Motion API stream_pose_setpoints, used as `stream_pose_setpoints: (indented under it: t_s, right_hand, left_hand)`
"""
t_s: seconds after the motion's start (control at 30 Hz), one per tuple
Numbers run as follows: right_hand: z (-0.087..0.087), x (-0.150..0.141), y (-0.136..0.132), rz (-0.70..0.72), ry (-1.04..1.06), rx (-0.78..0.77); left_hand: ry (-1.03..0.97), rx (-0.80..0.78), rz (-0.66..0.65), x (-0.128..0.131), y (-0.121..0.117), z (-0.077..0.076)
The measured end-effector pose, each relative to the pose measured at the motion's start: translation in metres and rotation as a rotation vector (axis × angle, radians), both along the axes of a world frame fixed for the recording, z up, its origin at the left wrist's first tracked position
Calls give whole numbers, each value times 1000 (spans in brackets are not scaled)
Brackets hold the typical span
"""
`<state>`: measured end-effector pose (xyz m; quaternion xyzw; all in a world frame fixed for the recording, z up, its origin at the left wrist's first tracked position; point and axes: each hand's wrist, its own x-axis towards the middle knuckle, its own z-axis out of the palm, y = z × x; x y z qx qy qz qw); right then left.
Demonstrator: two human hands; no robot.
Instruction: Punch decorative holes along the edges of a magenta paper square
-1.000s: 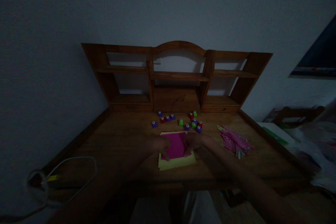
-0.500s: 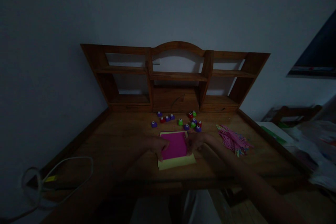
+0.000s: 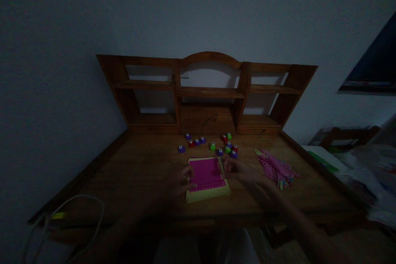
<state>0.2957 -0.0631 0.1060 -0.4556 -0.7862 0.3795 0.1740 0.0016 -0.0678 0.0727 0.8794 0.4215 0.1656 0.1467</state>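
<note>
A pink sheet [image 3: 204,171] lies on yellow paper [image 3: 208,194] at the middle of the wooden desk. Rows of small marks or cut-outs run along its right and bottom edges. At the sheet's left edge is my left hand [image 3: 181,179], fingers and thumb apart, tips touching the edge. My right hand [image 3: 239,170] is beside the right edge, its fingers curled together; whatever is between them is too dark to make out. Behind the sheet stand several small craft punches in purple [image 3: 181,149], green [image 3: 213,147] and red [image 3: 191,143].
A pile of pink patterned strips [image 3: 276,169] lies to the right. A wooden shelf unit [image 3: 210,90] rises along the desk's back edge. A pale cable [image 3: 99,218] loops at the front left, near a yellow item [image 3: 58,215]. Plastic bags [image 3: 371,165] sit beyond the right side.
Both hands have drawn outward from the pink sheet to its side edges. The marked rows along its right and bottom edges now show; the bottom edge looked plain before.
</note>
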Motion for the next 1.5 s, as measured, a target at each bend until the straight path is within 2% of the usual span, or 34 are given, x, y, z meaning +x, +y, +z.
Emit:
stream_pose_setpoints:
  t_s: [0.07, 0.1, 0.17, 0.27, 0.33, 0.4, 0.63, 0.9, 1.17, 1.3, 1.5]
  right_hand:
    - [-7, 1, -20, -159, 123, 209]
    - [-12, 1, -30, -177, 131, 300]
    - [-21, -3, -46, -114, 72, 472]
    - [-34, -13, -62, 69, -109, 594]
    - [-42, -20, -67, 155, -179, 626]
    - [-50, -24, -69, 183, -205, 661]
    - [-69, -31, -71, 184, -222, 806]
    - [-70, -39, -76, 148, -264, 820]
    - [-77, -37, -78, 95, -303, 847]
    - [-83, -28, -78, 92, -333, 890]
    - [-85, -17, -81, 77, -341, 916]
  left_hand:
    - [-22, 138, 15, -1, -26, -6]
    - [-1, 189, -20, 0, -38, -9]
    - [47, 301, -160, 5, -56, -18]
    - [115, 425, -244, 17, -66, -35]
    - [145, 458, -224, 22, -66, -46]
    - [144, 472, -200, 25, -65, -53]
    - [123, 483, -188, 24, -68, -58]
    - [166, 564, -155, 31, -73, -72]
    - [227, 521, -55, 41, -82, -79]
    - [212, 555, -33, 42, -82, -78]
    - [153, 568, -24, 40, -83, -64]
